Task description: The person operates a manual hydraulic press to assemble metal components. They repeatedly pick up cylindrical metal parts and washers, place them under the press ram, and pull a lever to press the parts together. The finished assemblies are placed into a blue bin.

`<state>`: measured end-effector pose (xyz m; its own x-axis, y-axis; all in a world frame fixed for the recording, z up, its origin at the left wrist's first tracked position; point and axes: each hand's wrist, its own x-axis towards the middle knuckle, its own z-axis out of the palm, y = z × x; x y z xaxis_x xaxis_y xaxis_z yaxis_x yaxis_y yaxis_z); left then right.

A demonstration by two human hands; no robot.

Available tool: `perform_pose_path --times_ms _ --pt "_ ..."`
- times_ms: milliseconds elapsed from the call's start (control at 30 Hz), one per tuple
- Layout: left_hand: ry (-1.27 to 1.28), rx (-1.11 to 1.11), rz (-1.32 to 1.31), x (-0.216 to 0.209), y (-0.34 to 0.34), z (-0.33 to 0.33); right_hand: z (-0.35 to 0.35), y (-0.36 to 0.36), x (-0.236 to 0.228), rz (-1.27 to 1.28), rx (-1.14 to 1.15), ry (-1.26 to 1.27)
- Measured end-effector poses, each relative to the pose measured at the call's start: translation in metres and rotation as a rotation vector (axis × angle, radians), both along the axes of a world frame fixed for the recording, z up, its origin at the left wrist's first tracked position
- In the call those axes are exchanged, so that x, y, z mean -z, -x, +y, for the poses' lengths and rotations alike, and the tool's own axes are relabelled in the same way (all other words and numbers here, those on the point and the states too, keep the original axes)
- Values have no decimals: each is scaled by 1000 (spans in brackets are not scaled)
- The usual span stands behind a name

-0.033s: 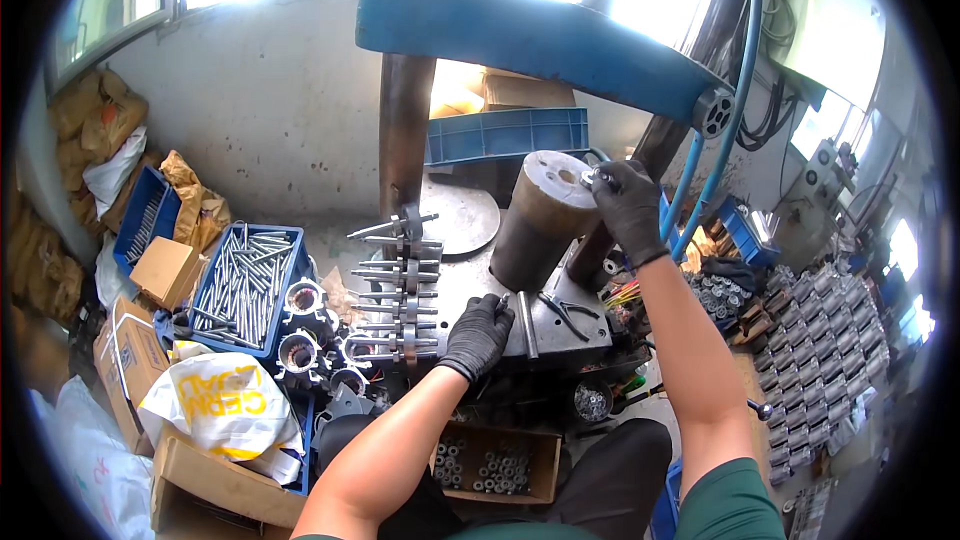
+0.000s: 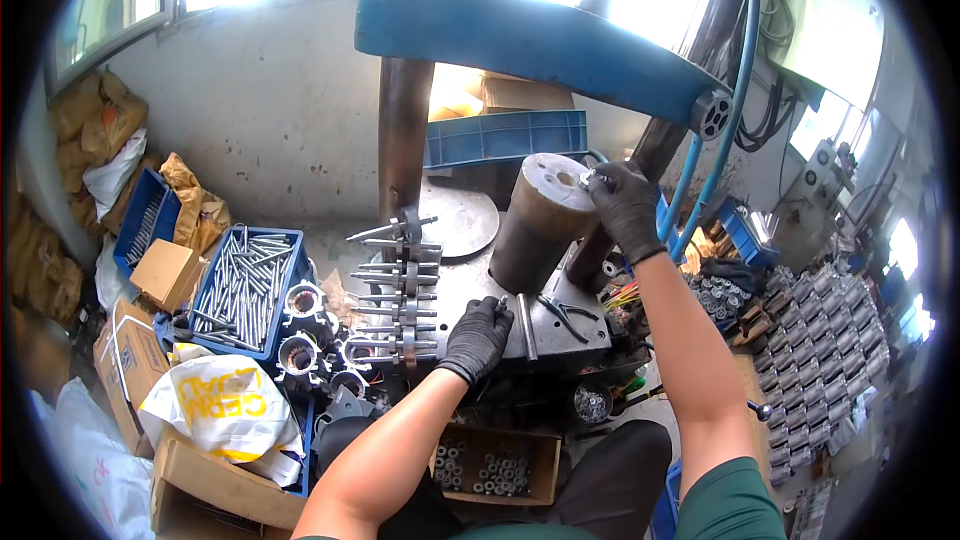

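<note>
My right hand, in a dark glove, is closed at the top edge of a thick upright metal cylinder. A small silver metal part shows at its fingertips, against the cylinder's top face; its exact kind is unclear. My left hand, also gloved, is curled closed over the front of the metal worktable. A tiny bit of metal shows at its fingers, too small to name. Between the hands, a metal rod leans below the cylinder, with pliers lying to its right.
Shafts with round metal cores stand in a row left of my left hand. A blue crate of metal shafts and ring-shaped housings lie farther left. A blue press beam spans overhead. Below sits a cardboard box of small rings.
</note>
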<state>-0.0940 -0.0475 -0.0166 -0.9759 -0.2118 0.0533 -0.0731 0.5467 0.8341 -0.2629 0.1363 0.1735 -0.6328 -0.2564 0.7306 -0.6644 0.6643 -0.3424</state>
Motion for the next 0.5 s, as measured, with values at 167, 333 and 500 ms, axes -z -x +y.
perform_pose_path --times_ms 167,333,500 --pt "-49 33 -2 -8 -8 0 -4 8 0 45 75 -182" --pt "62 77 -18 -1 -8 -2 2 -3 5 108 64 -155" --pt "28 41 6 11 -10 -5 26 -64 29 58 -41 -17"
